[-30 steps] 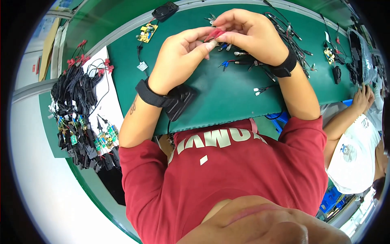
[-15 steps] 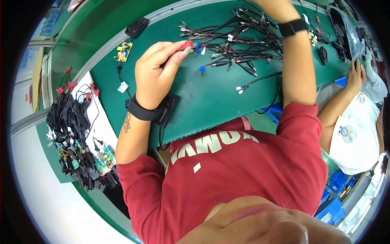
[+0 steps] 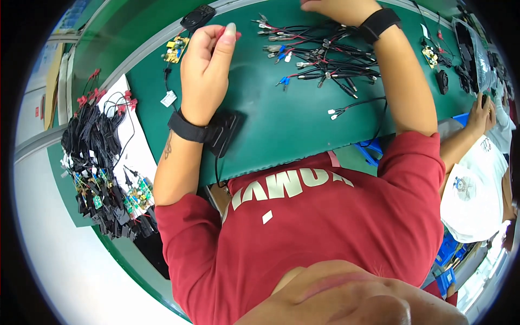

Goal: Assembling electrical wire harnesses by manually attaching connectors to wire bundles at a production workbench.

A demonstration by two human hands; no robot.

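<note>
Two hands: left hand [image 3: 205, 65] grip pinches red connector [image 3: 223, 31]; right hand [image 3: 338, 7] grip unclear, cropped.

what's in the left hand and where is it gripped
The left hand pinches a small red connector between thumb and fingers; only its red tip shows. Whether the right hand holds anything cannot be told.

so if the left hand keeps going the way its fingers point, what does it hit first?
Probably the black plastic part at the mat's far edge. The left hand, pinching a small red connector, points up and away toward it. Depth is unclear, so it may pass above.
</note>
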